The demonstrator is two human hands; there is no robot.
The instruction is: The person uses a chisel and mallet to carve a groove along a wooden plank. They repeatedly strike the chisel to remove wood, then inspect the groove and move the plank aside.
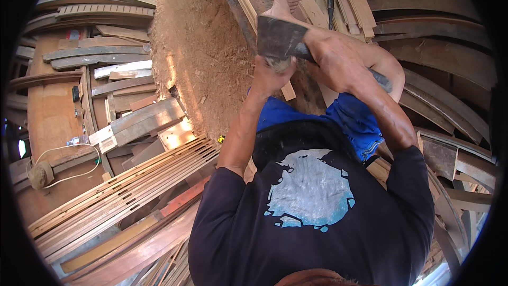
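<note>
Hatchet — broad dark flat blade, tilted, edge down, raised over the sawdust floor. Small pale wood piece sat right under the blade — upright, partly hidden.

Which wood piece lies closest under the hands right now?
The small pale offcut just below the left hand; the other boards and curved pieces lie farther off, left and right.

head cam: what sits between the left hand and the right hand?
The head view shows the flat dark metal blade of a hatchet-like tool bridging them: the right hand grips its handle, the left hand presses up under the blade. No bare gap.
</note>
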